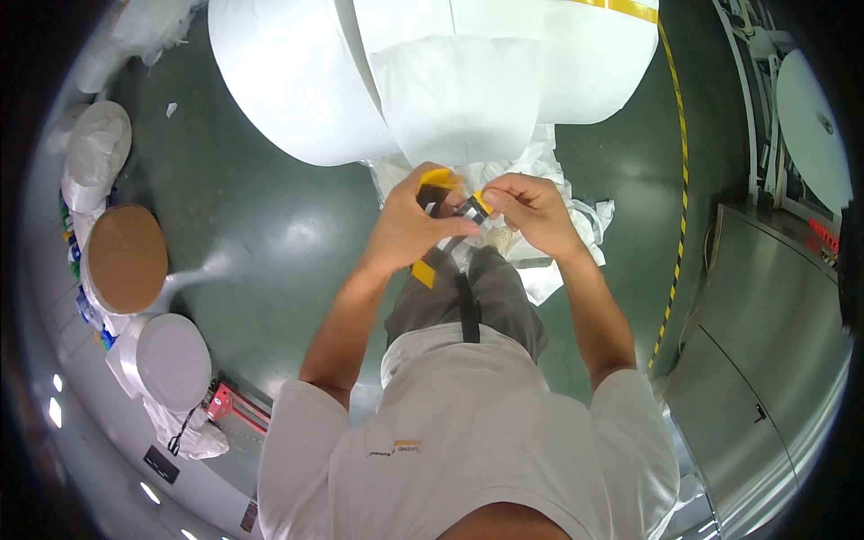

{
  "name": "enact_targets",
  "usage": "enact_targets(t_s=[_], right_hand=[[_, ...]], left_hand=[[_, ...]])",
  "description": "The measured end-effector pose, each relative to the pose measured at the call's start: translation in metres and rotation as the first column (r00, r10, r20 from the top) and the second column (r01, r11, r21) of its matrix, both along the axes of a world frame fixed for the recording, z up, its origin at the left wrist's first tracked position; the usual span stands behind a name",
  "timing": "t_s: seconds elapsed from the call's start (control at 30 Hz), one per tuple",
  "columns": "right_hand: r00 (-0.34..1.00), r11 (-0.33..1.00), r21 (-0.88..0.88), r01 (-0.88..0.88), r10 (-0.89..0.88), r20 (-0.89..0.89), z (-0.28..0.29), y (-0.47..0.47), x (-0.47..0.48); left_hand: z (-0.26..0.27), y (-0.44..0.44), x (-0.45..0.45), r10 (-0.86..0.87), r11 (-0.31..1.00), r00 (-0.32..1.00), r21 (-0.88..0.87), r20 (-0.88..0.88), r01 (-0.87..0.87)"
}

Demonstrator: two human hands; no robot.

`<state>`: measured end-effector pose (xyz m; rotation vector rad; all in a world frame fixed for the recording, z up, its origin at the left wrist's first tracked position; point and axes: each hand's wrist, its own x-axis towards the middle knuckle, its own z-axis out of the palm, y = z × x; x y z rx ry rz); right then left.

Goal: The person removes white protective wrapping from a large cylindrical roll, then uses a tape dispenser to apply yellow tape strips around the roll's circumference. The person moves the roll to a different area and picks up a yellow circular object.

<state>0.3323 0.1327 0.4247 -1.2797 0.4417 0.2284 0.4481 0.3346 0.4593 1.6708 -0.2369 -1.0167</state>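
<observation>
My left hand (412,223) is closed around a dark and yellow object (435,192), blurred, that looks like a tape dispenser; a yellow part (423,273) of it shows below the palm. The fingertips of my right hand (530,209) pinch a small yellow end (482,201) beside a black-and-white banded piece between the hands. Just beyond both hands stand large rolls of white sheet material (466,101), with a band of yellow tape (617,7) at the upper right. Crumpled white sheeting (540,162) lies under the hands, near my feet.
White rolls (173,361) and one with a brown round end (127,259) line the left side. A red pallet jack part (233,405) is at lower left. Yellow-black floor tape (684,169) runs along the right, before a metal cabinet (763,337) and a machine (776,115).
</observation>
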Motion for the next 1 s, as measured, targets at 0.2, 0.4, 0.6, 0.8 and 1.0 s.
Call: enact_targets(t_s=[0.2, 0.4, 0.6, 0.8, 1.0], right_hand=[[0.883, 0.950, -0.304, -0.074, 0.204, 0.423, -0.013, 0.000, 0.031], [0.828, 0.927, -0.360, -0.107, 0.284, 0.484, -0.035, -0.013, 0.064], [0.664, 0.856, -0.496, -0.145, 0.456, 0.593, -0.014, -0.011, 0.111], [0.675, 0.904, -0.413, -0.108, 0.372, 0.637, -0.019, -0.026, 0.143], [0.829, 0.131, -0.935, 0.329, 0.434, 0.352, -0.029, -0.052, 0.210]], left_hand=[[-0.034, 0.008, 0.029, 0.033, 0.993, 0.983, -0.107, -0.180, -0.053], [-0.047, 0.020, 0.057, -0.043, 0.997, 0.985, -0.069, -0.164, 0.032], [-0.048, 0.034, 0.086, -0.142, 0.966, 0.966, -0.243, -0.216, 0.087], [-0.035, 0.039, 0.109, -0.116, 0.971, 0.959, -0.230, -0.257, 0.056], [-0.076, 0.035, 0.173, 0.144, 0.978, 0.942, -0.186, 0.302, -0.091]])
